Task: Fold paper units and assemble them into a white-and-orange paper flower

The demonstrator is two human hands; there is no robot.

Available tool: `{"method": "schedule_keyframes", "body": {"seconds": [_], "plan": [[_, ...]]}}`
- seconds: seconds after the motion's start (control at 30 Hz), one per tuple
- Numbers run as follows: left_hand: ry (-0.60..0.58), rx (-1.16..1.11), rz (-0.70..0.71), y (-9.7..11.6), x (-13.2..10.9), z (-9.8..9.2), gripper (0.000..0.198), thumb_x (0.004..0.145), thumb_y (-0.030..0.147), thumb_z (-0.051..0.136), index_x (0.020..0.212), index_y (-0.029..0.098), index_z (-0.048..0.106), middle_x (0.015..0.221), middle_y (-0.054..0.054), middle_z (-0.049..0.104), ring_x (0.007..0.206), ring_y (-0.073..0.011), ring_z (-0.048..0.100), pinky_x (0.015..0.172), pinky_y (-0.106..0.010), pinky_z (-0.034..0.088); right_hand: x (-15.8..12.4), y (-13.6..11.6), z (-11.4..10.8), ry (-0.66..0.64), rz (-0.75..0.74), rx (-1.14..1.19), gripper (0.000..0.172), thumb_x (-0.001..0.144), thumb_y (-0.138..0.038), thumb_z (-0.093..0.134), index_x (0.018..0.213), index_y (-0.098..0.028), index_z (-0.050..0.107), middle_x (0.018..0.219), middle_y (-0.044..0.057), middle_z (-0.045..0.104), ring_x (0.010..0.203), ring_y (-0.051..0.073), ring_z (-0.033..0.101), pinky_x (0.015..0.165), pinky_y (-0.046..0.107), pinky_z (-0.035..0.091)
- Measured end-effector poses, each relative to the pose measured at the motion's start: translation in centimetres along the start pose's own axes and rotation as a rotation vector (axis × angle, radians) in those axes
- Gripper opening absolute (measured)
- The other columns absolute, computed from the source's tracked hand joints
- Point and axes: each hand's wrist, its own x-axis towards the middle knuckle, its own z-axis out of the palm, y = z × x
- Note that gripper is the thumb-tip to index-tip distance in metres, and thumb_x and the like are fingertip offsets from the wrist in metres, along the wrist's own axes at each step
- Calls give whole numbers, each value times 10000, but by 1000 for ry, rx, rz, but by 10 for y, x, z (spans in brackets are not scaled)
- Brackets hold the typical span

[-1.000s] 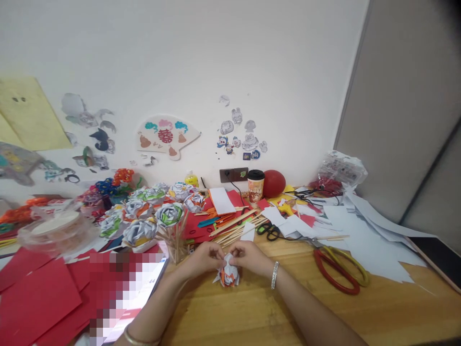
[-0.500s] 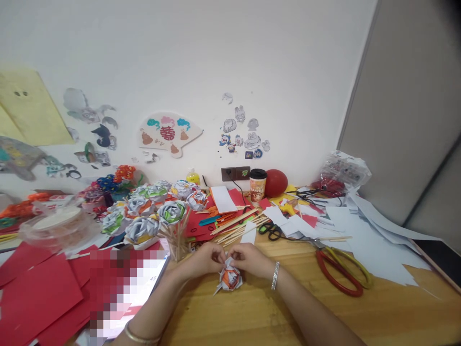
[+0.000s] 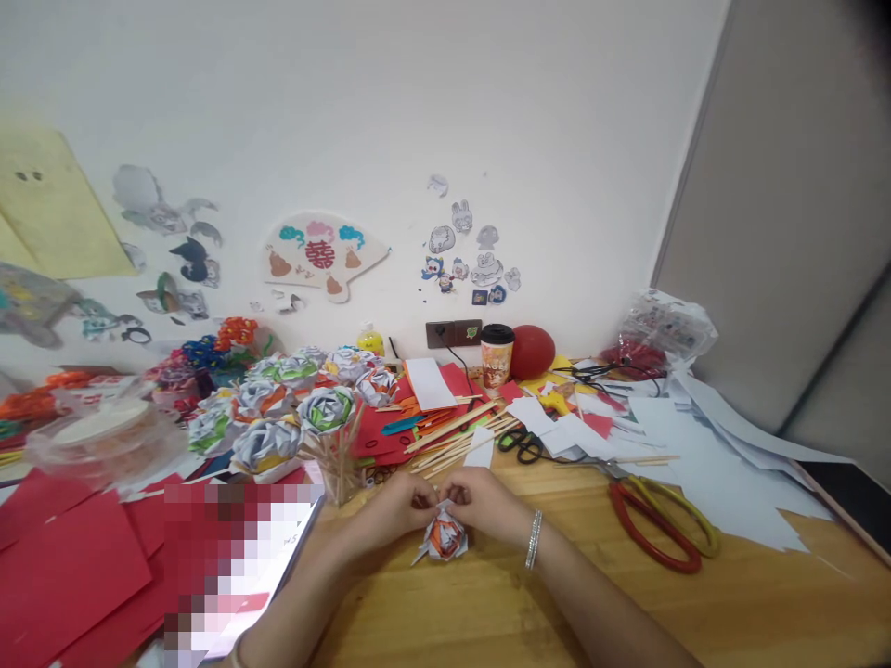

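Between my two hands is a white and orange folded paper flower (image 3: 445, 536), held just over the wooden table (image 3: 432, 612). My left hand (image 3: 402, 501) pinches its upper left edge, fingers curled. From the other side my right hand (image 3: 479, 496) grips the top edge, thumb and fingers pressed together. The fingertips of both hands nearly meet there, and they partly hide the flower's far edge. A pointed paper tip sticks out at its lower left.
Finished paper flowers (image 3: 327, 408) stand on sticks to the left. Red paper sheets (image 3: 76, 575) and a lit phone (image 3: 278, 557) lie nearer. Wooden sticks (image 3: 452, 441), black-handled scissors (image 3: 522, 445), a lidded cup (image 3: 497, 357) and large scissors (image 3: 654, 529) lie beyond and right.
Both hands keep their pinch on the paper flower, with only slight finger shifts. The view has turned a little, so things on the left sit slightly farther left.
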Motion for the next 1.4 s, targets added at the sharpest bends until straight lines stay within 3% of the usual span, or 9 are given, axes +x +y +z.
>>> {"method": "schedule_keyframes", "body": {"seconds": [0.17,0.23,0.37,0.53,0.7,0.9,1.07,1.23,1.4], "plan": [[-2,-135,-10,-9,1,-4,238,696,344,625,702,116,691,682,-25,672,630,-143,553,574,-204,397,0,-7,-1,65,-3,34,205,610,0,522,677,-154,639,611,-24,585,566,95,511,519,174,380],[-42,-323,-23,-11,1,-7,283,700,386,638,786,122,688,786,-51,683,732,-169,577,677,-236,425,2,-7,-3,184,29,95,168,626,-34,530,670,-155,637,612,-17,583,570,105,515,534,192,400],[50,-841,-62,-10,4,2,377,785,452,544,990,143,612,958,-98,655,848,-181,592,768,-284,445,7,-4,-6,440,131,273,148,639,-112,558,753,-156,642,637,-4,585,613,136,539,590,239,452],[16,-1102,-165,-8,14,29,457,772,568,476,909,145,584,684,-48,631,525,-140,593,454,-227,457,10,-1,1,516,185,378,258,678,-143,540,914,-144,645,708,23,617,644,159,573,613,277,487],[231,-1169,-172,-2,15,32,339,688,440,667,831,142,591,678,4,593,500,-66,528,488,-180,477,5,-10,2,477,-8,178,190,745,-120,521,818,-169,689,859,76,671,824,202,597,778,341,476],[229,-1135,-85,-2,8,23,338,660,408,701,838,136,607,767,-24,599,702,-126,553,625,-224,476,-10,-26,-4,383,-365,-274,367,786,-59,452,1094,-200,592,974,82,626,918,205,522,805,359,452],[234,-1198,-48,-3,9,24,344,701,470,637,820,150,593,743,-21,600,668,-121,527,618,-232,446,-13,-29,-2,329,-418,-384,401,804,-197,515,1204,-177,495,1119,105,577,986,226,494,850,389,440],[285,-1125,-71,6,7,26,325,683,432,669,836,152,609,755,-26,625,710,-141,542,641,-232,440,-12,-31,2,337,-429,-428,317,844,-160,458,1148,-196,541,1118,89,586,986,213,494,846,386,436],[272,-1046,-51,9,5,21,336,654,414,701,847,149,631,720,-18,630,717,-146,558,681,-244,447,-9,-22,6,375,-384,-244,343,847,-198,491,1189,-214,514,1120,80,591,1007,204,506,872,378,432]]}}
